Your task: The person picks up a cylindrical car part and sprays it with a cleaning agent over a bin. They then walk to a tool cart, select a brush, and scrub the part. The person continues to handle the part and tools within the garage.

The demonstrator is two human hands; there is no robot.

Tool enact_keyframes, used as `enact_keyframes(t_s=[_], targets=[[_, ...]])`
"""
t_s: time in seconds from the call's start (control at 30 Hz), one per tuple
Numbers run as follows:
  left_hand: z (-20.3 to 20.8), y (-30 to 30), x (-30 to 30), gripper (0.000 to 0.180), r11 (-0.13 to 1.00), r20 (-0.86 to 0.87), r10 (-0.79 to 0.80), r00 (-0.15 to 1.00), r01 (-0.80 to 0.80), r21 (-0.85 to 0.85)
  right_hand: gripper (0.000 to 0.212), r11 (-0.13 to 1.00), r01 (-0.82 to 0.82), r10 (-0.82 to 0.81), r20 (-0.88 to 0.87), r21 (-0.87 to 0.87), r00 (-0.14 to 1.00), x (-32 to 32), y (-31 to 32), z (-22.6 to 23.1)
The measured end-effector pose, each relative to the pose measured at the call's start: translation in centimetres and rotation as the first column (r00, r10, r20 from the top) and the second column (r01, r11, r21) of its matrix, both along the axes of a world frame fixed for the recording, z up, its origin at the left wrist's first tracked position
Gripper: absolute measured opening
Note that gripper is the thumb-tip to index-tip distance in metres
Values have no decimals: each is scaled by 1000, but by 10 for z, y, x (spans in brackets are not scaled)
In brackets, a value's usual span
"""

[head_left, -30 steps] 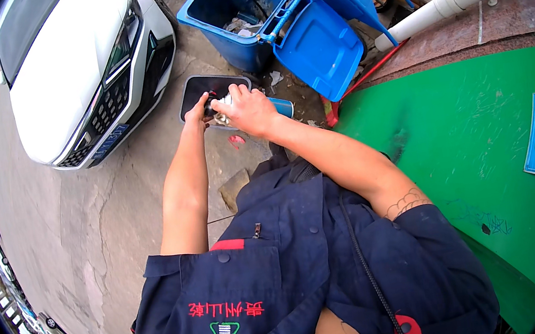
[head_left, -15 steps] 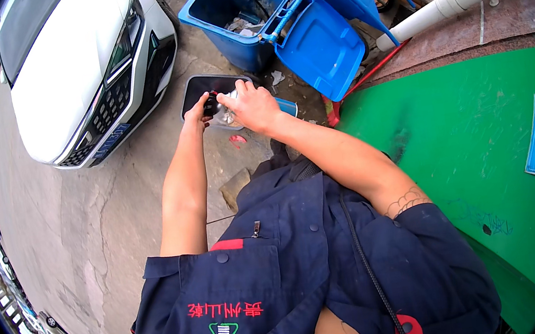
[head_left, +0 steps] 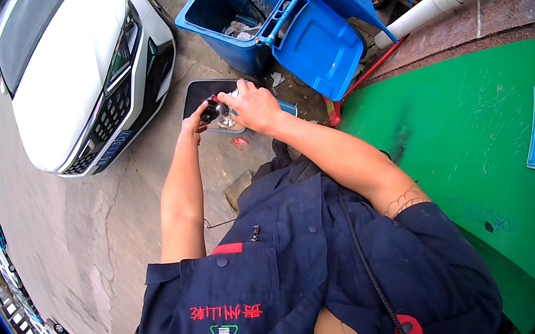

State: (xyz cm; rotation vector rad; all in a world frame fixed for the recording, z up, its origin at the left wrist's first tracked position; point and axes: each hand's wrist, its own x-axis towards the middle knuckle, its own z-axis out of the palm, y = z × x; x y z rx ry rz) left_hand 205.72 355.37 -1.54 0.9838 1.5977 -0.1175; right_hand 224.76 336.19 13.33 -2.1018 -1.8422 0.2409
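On concrete pavement (head_left: 126, 226) stands a dark tub (head_left: 198, 93); above it, the left hand (head_left: 193, 124) has fingers around a black object (head_left: 210, 113), the right hand (head_left: 254, 108) just beside (its grip hidden, cannot tell).

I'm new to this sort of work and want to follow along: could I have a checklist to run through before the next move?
1. Left hand on the black object: ok.
2. Right hand with a secure grip: cannot tell, the hand covers too much.
3. Hands above the grey bin: ok.
4. Large blue bin uncovered: ok, its lid is swung open.
5. Ground free of litter: not ok, a red scrap lies there.
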Motion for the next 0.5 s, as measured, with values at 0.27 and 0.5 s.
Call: enact_keyframes(t_s=[0.27,0.5], targets=[[0,1,0,94,999,-39,8,999,-7,33,56,999,-26,26,8,47,1000,-2,1,-1],[6,-5,8,88,997,-51,49,997,-46,69,52,998,-21,20,24,62,1000,-6,0,-4]])
